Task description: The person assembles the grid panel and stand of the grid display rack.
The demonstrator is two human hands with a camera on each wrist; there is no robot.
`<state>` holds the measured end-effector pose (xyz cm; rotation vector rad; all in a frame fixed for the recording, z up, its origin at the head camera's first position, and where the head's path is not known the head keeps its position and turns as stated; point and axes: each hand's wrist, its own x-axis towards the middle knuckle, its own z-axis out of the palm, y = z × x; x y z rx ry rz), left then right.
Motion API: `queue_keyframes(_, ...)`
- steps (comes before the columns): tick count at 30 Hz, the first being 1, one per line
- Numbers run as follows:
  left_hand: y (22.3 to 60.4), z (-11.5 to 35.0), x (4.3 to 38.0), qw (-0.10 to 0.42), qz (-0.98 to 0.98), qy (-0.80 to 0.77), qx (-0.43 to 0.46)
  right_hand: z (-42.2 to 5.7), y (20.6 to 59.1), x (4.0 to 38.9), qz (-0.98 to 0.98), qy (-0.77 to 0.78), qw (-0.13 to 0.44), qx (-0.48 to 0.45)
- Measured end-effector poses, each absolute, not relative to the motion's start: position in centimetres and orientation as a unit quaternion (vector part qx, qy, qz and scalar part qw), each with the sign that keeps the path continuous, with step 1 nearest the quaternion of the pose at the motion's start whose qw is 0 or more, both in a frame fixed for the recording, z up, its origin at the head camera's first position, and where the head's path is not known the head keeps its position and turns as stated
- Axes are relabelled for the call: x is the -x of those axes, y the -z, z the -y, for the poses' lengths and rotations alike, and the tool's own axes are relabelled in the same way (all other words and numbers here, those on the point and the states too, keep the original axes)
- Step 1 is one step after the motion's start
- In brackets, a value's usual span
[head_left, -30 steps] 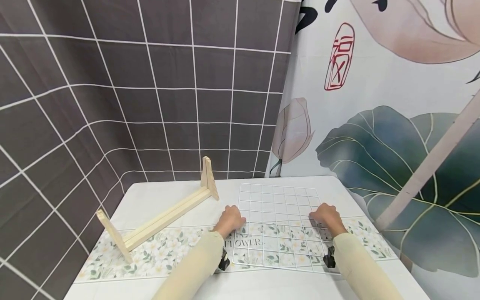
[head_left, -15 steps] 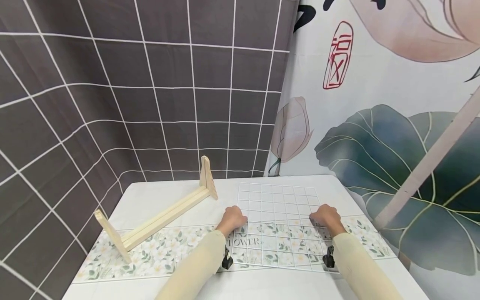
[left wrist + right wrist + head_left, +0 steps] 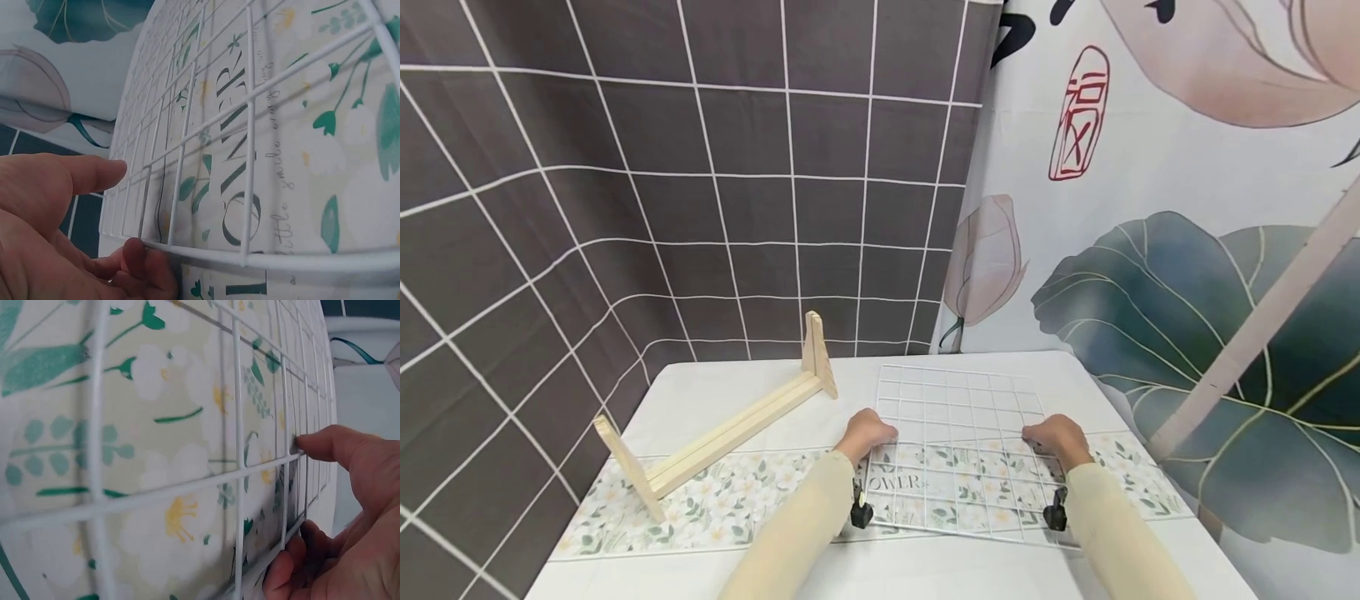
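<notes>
A white wire grid panel (image 3: 955,534) lies over the floral runner, face up. My left hand (image 3: 867,433) holds its left edge: in the left wrist view the thumb of that hand (image 3: 44,212) reaches over the wires, and the other fingers curl at the rim. On the opposite side, my right hand (image 3: 1060,437) grips the right edge. The right wrist view shows that hand's thumb (image 3: 325,442) against the wires and its fingertips bent around the edge wire. To the left stands a pale wooden frame (image 3: 737,435), a long bar joining two upright end pieces, apart from both hands.
The white table (image 3: 700,392) carries a floral runner (image 3: 700,504) with printed lettering. A dark checked curtain (image 3: 745,133) hangs behind and to the left, and a white lotus-print cloth (image 3: 1150,167) to the right. A slanted pale pole (image 3: 1262,331) crosses the right side.
My left hand has shifted slightly to the right along with its forearm, covering more of the printed word. The grid panel, right hand and wooden frame stay about where they were.
</notes>
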<state>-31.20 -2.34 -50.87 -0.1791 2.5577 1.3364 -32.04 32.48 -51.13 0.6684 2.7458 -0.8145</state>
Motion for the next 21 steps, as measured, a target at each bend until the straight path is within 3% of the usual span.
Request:
queue_keyframes(7, 51.0, 2.5, 31.0, 0.135, -0.876, -0.46, 0.059, -33.6, 51.6, 32.8, -0.888, 0.367, 0.126, -0.247)
queue_keyframes(21, 49.7, 1.1, 30.8, 0.114, -0.933, -0.339, 0.037, -32.8, 50.7, 32.2, -0.924, 0.288, 0.098, -0.232)
